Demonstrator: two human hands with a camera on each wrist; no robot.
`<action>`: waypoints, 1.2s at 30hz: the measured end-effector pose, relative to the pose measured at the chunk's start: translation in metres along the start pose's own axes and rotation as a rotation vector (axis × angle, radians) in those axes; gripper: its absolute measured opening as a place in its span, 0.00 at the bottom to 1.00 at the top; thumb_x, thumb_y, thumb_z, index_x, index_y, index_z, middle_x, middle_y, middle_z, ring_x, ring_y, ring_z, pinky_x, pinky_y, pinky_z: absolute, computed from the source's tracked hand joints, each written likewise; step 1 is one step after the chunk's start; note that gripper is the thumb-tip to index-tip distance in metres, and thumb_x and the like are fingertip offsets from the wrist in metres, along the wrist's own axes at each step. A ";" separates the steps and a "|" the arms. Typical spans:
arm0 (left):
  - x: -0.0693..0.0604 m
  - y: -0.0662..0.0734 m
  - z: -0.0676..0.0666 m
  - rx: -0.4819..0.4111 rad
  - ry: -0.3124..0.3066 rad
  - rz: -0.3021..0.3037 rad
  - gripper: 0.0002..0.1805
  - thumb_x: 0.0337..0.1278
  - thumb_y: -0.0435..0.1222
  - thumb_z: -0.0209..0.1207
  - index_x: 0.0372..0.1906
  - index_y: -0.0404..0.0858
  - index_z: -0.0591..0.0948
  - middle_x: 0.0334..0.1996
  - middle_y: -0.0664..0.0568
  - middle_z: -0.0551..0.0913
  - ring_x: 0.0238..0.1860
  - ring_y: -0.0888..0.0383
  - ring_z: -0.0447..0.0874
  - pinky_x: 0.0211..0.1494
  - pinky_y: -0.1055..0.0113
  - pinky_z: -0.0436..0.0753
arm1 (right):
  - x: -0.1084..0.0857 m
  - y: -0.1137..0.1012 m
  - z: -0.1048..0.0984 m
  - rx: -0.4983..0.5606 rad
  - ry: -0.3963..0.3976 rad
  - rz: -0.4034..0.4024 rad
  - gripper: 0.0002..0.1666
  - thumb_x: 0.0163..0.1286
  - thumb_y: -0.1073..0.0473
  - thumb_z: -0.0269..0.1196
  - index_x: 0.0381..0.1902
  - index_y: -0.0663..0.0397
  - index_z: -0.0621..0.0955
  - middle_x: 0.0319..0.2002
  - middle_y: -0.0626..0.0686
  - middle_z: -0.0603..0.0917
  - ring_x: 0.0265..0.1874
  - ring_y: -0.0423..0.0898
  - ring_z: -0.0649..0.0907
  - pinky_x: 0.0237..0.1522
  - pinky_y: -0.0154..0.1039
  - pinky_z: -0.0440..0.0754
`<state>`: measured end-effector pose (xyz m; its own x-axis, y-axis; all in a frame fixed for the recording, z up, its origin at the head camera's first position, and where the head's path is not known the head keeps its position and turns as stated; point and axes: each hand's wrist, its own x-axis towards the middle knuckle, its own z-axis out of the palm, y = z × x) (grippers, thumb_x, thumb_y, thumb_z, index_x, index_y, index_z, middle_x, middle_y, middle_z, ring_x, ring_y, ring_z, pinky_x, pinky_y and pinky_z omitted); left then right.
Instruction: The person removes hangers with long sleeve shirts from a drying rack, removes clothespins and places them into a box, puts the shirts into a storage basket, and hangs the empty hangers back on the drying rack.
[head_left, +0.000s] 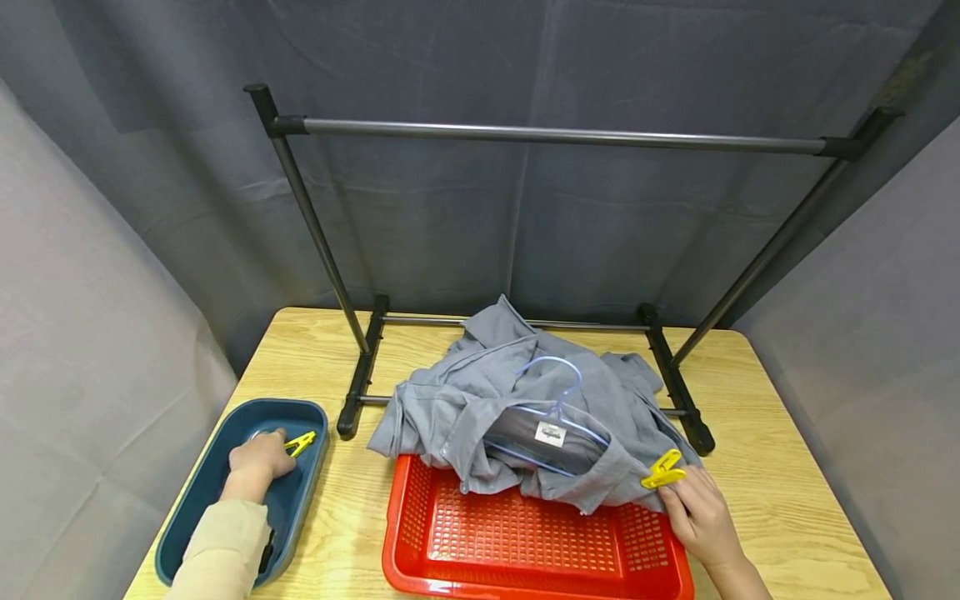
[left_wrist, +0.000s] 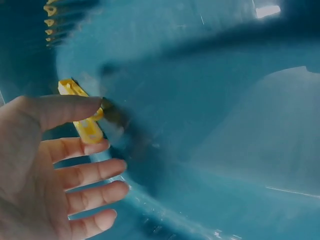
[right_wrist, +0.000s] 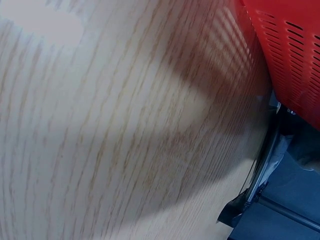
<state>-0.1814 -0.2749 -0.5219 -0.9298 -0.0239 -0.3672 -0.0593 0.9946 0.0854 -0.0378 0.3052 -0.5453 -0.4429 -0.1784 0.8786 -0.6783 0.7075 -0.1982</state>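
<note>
- Grip: left hand (head_left: pixel 258 462) lightly pinches a small yellow plastic clothespin (left_wrist: pixel 89 131), thumb across it, index fingertip at its lower end, other fingers loosely extended. Right hand (head_left: pixel 697 508) holds the edge of a grey cloth shirt (head_left: pixel 480 358) between thumb and fingers; right wrist view misses the hand, so exact finger spread can't be told.
- Pale wood-grain table (head_left: pixel 772 467) under everything.
- Dark metal clothes rack (head_left: pixel 555 133) stands on it, with a horizontal bar up high; shirt not on that bar.
- Shirt lies bunched across the rack's lower rails and the far part of a red perforated plastic basket (head_left: pixel 517 533).
- Blue plastic tray (head_left: pixel 298 512) off to the left, left hand inside it, clothespin at the fingers.
- Light-blue thin hanger (head_left: pixel 558 407) sits inside the shirt's collar, hook sticking up and free.
- Second yellow clothespin (head_left: pixel 663 471) on the shirt edge, just beside the right hand; what it bites besides cloth is unclear.
- Step, judged: fetching another clothespin while steadying the shirt.
- Next move probably calls for lifting the pinched clothespin clear of the tray and squeezing it onto the shirt, right hand keeping the cloth steady.
</note>
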 end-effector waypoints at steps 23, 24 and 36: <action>-0.009 0.004 -0.015 -0.033 0.104 -0.028 0.33 0.48 0.42 0.57 0.56 0.23 0.67 0.46 0.26 0.74 0.40 0.34 0.75 0.41 0.41 0.72 | -0.001 0.001 0.001 -0.001 0.008 -0.004 0.26 0.71 0.49 0.47 0.20 0.61 0.75 0.22 0.54 0.75 0.24 0.48 0.72 0.31 0.39 0.64; -0.010 0.005 -0.017 -0.037 0.134 -0.026 0.32 0.48 0.41 0.56 0.55 0.24 0.69 0.45 0.27 0.74 0.39 0.34 0.76 0.39 0.42 0.72 | -0.001 0.001 0.001 0.000 0.008 -0.004 0.26 0.71 0.49 0.47 0.20 0.61 0.75 0.22 0.54 0.75 0.24 0.48 0.72 0.31 0.39 0.64; -0.021 0.053 -0.037 -0.152 0.872 0.246 0.06 0.45 0.33 0.57 0.27 0.32 0.79 0.22 0.42 0.79 0.23 0.43 0.76 0.28 0.49 0.73 | 0.004 -0.001 0.001 0.017 0.020 -0.011 0.26 0.71 0.50 0.48 0.19 0.62 0.74 0.21 0.53 0.73 0.23 0.48 0.71 0.31 0.39 0.63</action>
<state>-0.1782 -0.2256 -0.4752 -0.8637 0.0576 0.5007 0.1871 0.9591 0.2124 -0.0396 0.3032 -0.5424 -0.4233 -0.1721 0.8895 -0.6932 0.6936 -0.1957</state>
